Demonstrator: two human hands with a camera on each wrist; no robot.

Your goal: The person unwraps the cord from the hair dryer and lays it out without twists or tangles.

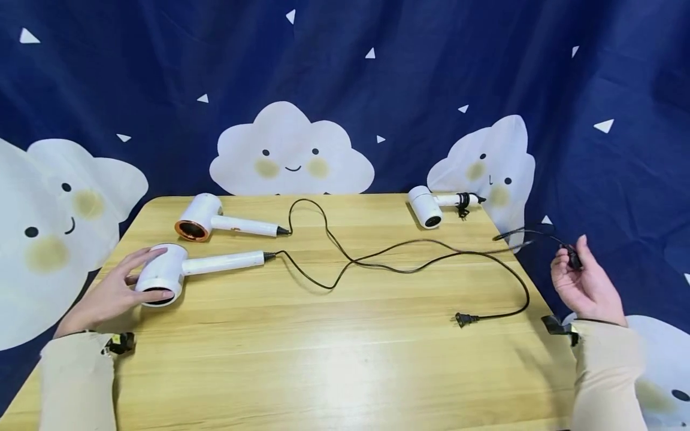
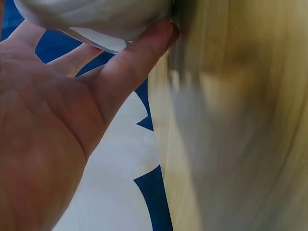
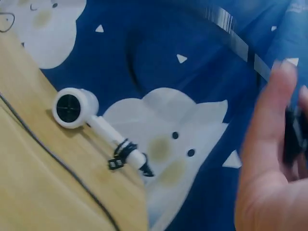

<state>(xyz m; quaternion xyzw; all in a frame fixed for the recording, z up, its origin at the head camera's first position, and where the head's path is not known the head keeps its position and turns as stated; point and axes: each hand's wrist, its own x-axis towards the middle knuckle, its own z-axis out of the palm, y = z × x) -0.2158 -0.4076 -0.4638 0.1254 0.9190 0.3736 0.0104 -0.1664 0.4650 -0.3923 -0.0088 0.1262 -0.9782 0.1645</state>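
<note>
My left hand (image 1: 115, 287) grips the head of a white hair dryer (image 1: 223, 262) that lies at the table's left, thumb at the dark round end, fingers over the top. In the left wrist view the white dryer head (image 2: 96, 17) shows between thumb and fingers. Beyond the table's right edge, my right hand (image 1: 587, 287) is raised, its fingers curled round a black plug end (image 1: 574, 258) of a cord. The right wrist view shows that black end (image 3: 293, 137) blurred and partly hidden by the fingers.
A second white hair dryer (image 1: 242, 225) with a copper-coloured rim lies behind the first. Black cords (image 1: 377, 265) cross mid-table; a plug (image 1: 465, 319) lies at the right. A third dryer (image 1: 426, 206), its cord wrapped round the handle, lies at the back right corner. A blue cloud-print curtain (image 1: 399, 90) hangs behind.
</note>
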